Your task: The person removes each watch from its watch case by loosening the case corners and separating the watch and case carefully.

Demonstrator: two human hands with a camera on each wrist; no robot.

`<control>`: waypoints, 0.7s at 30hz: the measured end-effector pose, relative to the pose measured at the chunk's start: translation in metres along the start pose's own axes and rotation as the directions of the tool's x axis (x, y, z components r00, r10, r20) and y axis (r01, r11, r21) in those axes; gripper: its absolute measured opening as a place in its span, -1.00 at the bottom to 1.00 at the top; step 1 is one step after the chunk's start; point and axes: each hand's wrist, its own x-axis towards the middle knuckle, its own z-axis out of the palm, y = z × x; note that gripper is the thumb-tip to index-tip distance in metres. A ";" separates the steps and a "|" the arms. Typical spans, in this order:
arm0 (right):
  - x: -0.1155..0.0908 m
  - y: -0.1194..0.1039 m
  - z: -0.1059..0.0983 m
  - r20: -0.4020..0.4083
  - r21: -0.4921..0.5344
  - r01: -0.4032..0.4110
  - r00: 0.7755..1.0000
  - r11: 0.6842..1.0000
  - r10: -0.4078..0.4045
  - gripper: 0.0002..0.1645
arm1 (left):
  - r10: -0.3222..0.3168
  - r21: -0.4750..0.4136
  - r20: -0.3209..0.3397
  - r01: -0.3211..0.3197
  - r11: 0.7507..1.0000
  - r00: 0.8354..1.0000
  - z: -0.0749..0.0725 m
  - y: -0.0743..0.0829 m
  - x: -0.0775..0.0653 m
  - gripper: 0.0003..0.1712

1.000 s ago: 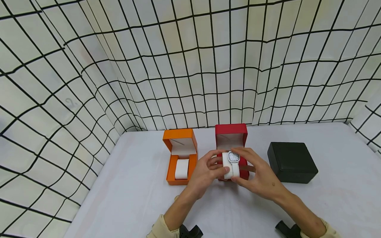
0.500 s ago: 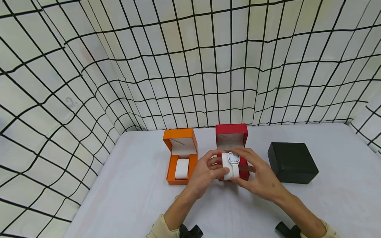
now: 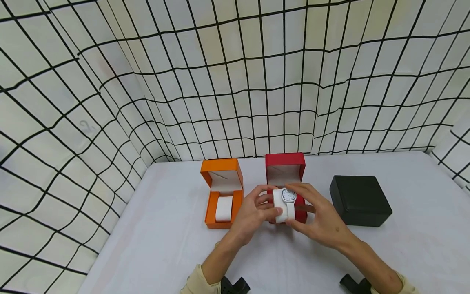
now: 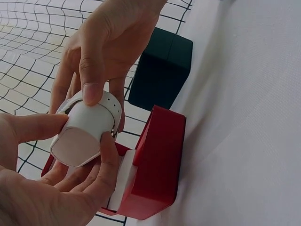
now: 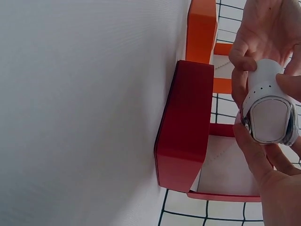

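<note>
A white wristwatch [image 3: 288,195] is strapped round a white watch cushion [image 3: 278,205], held up in front of the open red watch box [image 3: 285,159]. My left hand [image 3: 253,215] pinches the cushion's left end, its thumb on the near side and fingers curled behind. With thumb below and index finger at the top, my right hand [image 3: 320,217] grips the watch at the right end. In the left wrist view the strap [image 4: 110,101] shows its row of holes under the right thumb. The hands partly hide the red box's base.
To the left stands an open orange watch box [image 3: 211,209] with a bare white cushion [image 3: 224,209] inside. A closed black box [image 3: 360,200] lies to the right on the white-covered table [image 3: 165,237]. Black grid netting [image 3: 235,81] rises behind and at the sides.
The cushion and watch have shifted very slightly left and toward me between my hands. Both hands keep their grip, and the boxes have stayed put.
</note>
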 end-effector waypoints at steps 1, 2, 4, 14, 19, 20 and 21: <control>0.000 0.000 0.000 -0.001 0.002 0.003 1.000 1.000 -0.003 0.04 | 0.000 0.001 0.001 0.000 1.000 1.000 0.000 0.000 0.000 -0.41; 0.000 0.000 0.000 0.000 0.005 0.008 1.000 1.000 -0.008 0.04 | -0.001 0.001 0.001 0.001 1.000 1.000 0.000 0.000 0.000 -0.42; 0.000 0.001 -0.001 0.000 0.009 0.015 1.000 1.000 -0.015 0.03 | -0.004 0.000 0.002 0.004 1.000 1.000 0.000 0.000 0.001 -0.42; -0.001 0.002 -0.003 0.023 0.017 0.041 0.999 0.999 -0.041 0.06 | -0.024 -0.009 0.003 0.024 1.000 1.000 0.000 0.002 0.000 -0.42; 0.000 0.003 -0.005 0.057 0.049 0.039 0.998 0.998 -0.042 0.07 | -0.036 -0.022 0.018 0.036 0.999 0.999 -0.002 0.002 -0.001 -0.42; 0.000 0.003 -0.006 0.063 0.055 0.035 0.997 0.998 -0.039 0.07 | -0.036 -0.021 0.020 0.037 0.999 0.999 -0.003 0.002 -0.001 -0.41; 0.000 0.002 -0.007 0.069 0.057 0.028 0.997 0.998 -0.032 0.08 | -0.036 -0.023 0.023 0.036 0.999 0.999 -0.003 0.002 -0.001 -0.41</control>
